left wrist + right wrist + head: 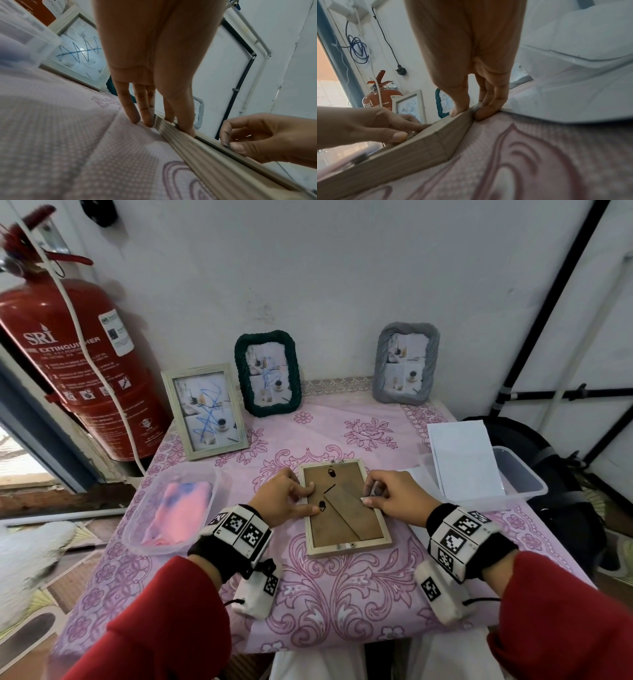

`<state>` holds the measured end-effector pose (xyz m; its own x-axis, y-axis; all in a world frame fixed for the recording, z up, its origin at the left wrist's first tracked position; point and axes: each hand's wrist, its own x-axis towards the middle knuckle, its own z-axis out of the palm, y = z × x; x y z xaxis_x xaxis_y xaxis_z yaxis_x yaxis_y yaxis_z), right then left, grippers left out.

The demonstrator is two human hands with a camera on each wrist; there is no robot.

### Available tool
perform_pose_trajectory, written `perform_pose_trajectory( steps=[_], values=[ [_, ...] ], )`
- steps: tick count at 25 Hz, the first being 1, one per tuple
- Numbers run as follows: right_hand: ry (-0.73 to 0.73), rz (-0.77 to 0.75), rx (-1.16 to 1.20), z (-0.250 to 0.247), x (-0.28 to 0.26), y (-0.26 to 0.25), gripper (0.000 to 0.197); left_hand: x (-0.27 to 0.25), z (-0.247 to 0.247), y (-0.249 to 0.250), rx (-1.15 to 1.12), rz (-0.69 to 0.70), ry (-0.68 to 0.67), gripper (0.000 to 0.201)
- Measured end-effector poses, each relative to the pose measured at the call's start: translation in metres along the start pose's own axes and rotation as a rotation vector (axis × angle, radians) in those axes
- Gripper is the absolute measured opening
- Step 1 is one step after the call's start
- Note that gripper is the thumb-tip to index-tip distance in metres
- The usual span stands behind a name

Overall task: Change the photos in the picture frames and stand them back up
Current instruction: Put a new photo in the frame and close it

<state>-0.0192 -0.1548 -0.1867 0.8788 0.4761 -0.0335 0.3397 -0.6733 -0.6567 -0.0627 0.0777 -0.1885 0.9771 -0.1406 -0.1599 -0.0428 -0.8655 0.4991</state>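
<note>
A pale wooden picture frame [346,508] lies face down near the middle of the bench [342,594], on a pink floral cloth. Its brown backing board faces up, with a folded easel stand lying diagonally across it and small black turn tabs near the left edge and the far edge.

The left hand [284,501] rests on the frame's left edge, thumb and forefinger reaching onto the backing near the tabs — the fingers are loosely bent and a little apart, pressing rather than closed round anything. The right hand [397,496] sits at the frame's right edge, its fingers curled together in a pinch at the rim; what they nip is too small to tell.

The head view alone shows the three standing frames along the far side: a whitewashed frame [205,412] at far left with blue scribbles over its photo, a dark green frame [267,373] beside it, a grey frame [406,362] at far right. It also shows a clear tub [137,529] with pink cloth at left and a clear tub of white sheets [524,481] at right.

The left wrist view shows the frame's ribbed outer moulding [214,162] — with two left fingers [130,108] on the cloth just outside it. The right wrist view shows a mitred corner [436,136] and the right fingers straddling the rim.
</note>
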Motion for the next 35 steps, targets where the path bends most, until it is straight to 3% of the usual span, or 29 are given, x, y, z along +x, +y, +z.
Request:
perform_pose_trajectory(
  steps=[7,10,12,14,16,18,22,28,35],
  values=[
    [-0.022,0.008,-0.046,0.002,-0.002,-0.005,0.015,-0.008,-0.002,0.004,-0.033,-0.02,-0.051,0.042],
    [-0.056,0.052,-0.077,0.002,0.0,-0.008,0.024,-0.014,-0.006,0.008,-0.025,-0.058,-0.098,0.058],
    [-0.019,0.062,-0.155,0.0,0.008,-0.011,0.031,-0.021,-0.004,0.017,0.06,-0.032,-0.026,0.064],
    [0.039,0.028,-0.228,-0.001,0.017,-0.016,0.034,-0.026,-0.002,0.028,0.107,0.101,-0.05,0.058],
    [0.039,-0.012,-0.244,0.0,0.029,-0.021,0.037,-0.03,0.002,0.035,0.126,0.178,-0.173,0.048],
    [-0.013,-0.023,-0.258,-0.001,0.043,-0.024,0.044,-0.031,0.005,0.038,0.143,0.171,-0.211,0.043],
    [-0.14,-0.02,-0.354,-0.001,0.06,-0.02,0.058,-0.028,0.009,0.038,0.16,0.182,-0.142,0.031],
    [-0.156,-0.05,-0.496,0.006,0.064,-0.02,0.04,-0.022,0.009,0.046,0.209,0.157,-0.209,0.022],
    [-0.171,-0.086,-0.531,0.003,0.064,-0.02,0.05,-0.021,0.009,0.048,0.251,0.131,-0.229,0.022]
  ],
)
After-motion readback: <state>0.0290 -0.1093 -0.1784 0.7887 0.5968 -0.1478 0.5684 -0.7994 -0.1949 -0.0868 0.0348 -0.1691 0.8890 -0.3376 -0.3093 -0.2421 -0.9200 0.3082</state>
